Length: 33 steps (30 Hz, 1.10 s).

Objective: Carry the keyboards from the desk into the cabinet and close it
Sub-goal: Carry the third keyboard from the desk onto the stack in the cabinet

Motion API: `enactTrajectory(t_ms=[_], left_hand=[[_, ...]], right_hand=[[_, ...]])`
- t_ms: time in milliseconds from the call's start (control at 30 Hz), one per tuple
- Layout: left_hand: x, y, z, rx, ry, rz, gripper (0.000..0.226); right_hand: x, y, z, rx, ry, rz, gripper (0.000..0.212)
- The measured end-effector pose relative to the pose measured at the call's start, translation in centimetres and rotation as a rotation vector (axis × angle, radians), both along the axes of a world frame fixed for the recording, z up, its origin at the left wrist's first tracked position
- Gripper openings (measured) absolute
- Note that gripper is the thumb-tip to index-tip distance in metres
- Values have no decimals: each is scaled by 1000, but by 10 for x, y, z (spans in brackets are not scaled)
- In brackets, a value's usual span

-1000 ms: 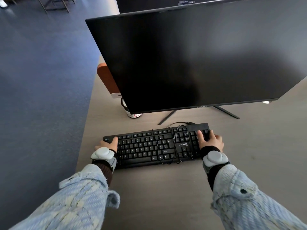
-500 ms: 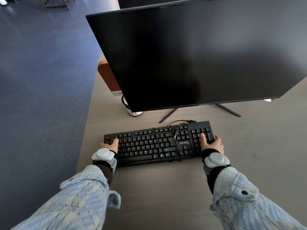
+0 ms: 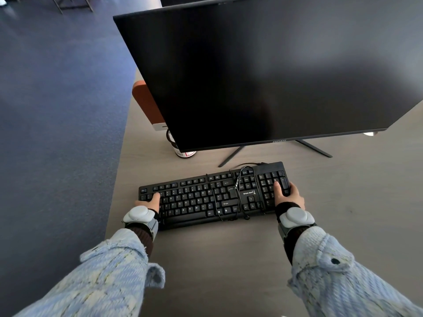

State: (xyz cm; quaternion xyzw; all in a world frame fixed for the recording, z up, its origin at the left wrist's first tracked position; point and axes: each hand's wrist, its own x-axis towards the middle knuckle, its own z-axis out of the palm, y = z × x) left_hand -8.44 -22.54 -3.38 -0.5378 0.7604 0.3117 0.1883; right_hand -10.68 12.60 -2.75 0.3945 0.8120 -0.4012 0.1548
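A black keyboard (image 3: 201, 197) lies on the grey desk (image 3: 217, 259) in front of the monitor, with its cable wound around its right half. My left hand (image 3: 150, 202) grips the keyboard's left end, thumb on the keys. At the right end, my right hand (image 3: 288, 196) holds the number pad side, thumb on top and fingers wrapped around the edge. No cabinet is in view.
A large dark monitor (image 3: 274, 72) on thin black legs stands just behind the keyboard. A white can (image 3: 183, 152) and an orange divider (image 3: 147, 101) sit at the desk's back left. Blue carpet (image 3: 57, 110) lies left of the desk edge.
Both hands have stayed on the keyboard's ends. The keyboard's right end has tipped slightly up and away, and the view has shifted a little.
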Motion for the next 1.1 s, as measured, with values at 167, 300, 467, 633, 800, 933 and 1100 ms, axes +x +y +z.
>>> enactTrajectory(t_ms=[167,300,467,633,800,933,1100], left_hand=[[1,-2,5,4,-14,4,88],[4,-1,7,5,39,33,99],[13,1,11,24,59,40,103],[27,8,15,32,63,31,100],[44,15,26,53,104,82,99],[61,22,40,89,165,147,102],[81,27,55,75,229,168,104]], right_hand=[[-2,0,3,2,-12,-4,67],[-3,0,8,-28,12,-19,68],[-1,0,16,-16,6,-32,69],[5,2,25,-28,18,-75,68],[13,4,40,-48,57,-82,67],[25,7,52,-63,91,-83,67],[42,10,60,-79,91,-89,71]])
